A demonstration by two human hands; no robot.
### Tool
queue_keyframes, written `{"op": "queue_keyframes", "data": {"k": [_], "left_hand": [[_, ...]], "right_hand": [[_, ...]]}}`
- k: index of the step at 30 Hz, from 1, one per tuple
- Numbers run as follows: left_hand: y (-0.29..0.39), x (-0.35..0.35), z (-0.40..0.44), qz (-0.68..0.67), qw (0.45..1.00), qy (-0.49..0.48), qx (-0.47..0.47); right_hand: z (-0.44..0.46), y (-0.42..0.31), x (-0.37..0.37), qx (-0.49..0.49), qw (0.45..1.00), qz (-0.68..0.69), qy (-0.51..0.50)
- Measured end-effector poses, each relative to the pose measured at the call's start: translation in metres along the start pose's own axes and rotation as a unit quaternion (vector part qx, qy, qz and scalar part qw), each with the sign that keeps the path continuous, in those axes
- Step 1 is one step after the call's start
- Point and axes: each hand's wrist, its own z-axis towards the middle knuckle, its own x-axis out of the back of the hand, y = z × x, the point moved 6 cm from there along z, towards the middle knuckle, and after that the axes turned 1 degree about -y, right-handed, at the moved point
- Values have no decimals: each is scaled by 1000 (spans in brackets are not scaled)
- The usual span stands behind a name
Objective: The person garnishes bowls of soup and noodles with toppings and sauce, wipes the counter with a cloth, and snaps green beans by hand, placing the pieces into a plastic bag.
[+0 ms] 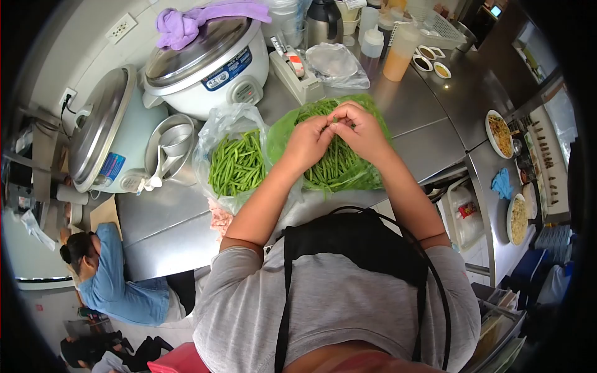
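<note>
Both my hands meet above a green plastic bag [373,168] full of long green beans [333,165]. My left hand [311,140] is closed, its fingertips pinched on a small bit of green bean. My right hand [359,132] is closed too, with thumb and fingers pressed together on the same bean, which is mostly hidden. Just left of the green bag stands a clear plastic bag [208,133] holding shorter bean pieces [237,163].
Two rice cookers [205,68] [102,130], metal bowls [177,140] and a tape dispenser [298,74] stand on the steel counter [168,239]. Sauce bottles [401,53] are behind, food plates [499,133] at right. A person in blue [127,292] leans at lower left.
</note>
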Motion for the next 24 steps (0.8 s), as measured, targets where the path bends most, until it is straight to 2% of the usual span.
{"op": "queue_keyframes", "data": {"k": [2,5,8,11,16,17,19,20,21,23,24], "left_hand": [[5,1,4,42,999,6,-15],[15,8,7,119,991,37,-38],[16,15,8,168,983,60,-42],[14,19,8,176,980,79,-53],[10,23,11,161,975,121,-94],[2,24,14,126,982,125,-65],[-12,29,19,55,990,132,-7],[-28,25,21,-65,989,79,107],[-29,26,21,-135,979,84,124],[-26,24,19,-272,945,92,158],[-24,24,20,-293,939,98,152]], "right_hand": [[0,2,6,-39,998,41,15],[-1,9,9,-40,988,133,72],[-2,7,12,-29,986,119,111],[-3,12,13,-52,990,100,89],[-16,20,-16,-192,921,337,-29],[-22,19,-24,-212,902,371,-55],[-26,24,-27,-226,924,299,-78],[-26,27,-24,-227,942,236,-73],[-26,31,-21,-229,956,173,-68],[-21,36,-3,-170,986,-3,2],[-19,34,4,-140,987,-66,34]]}}
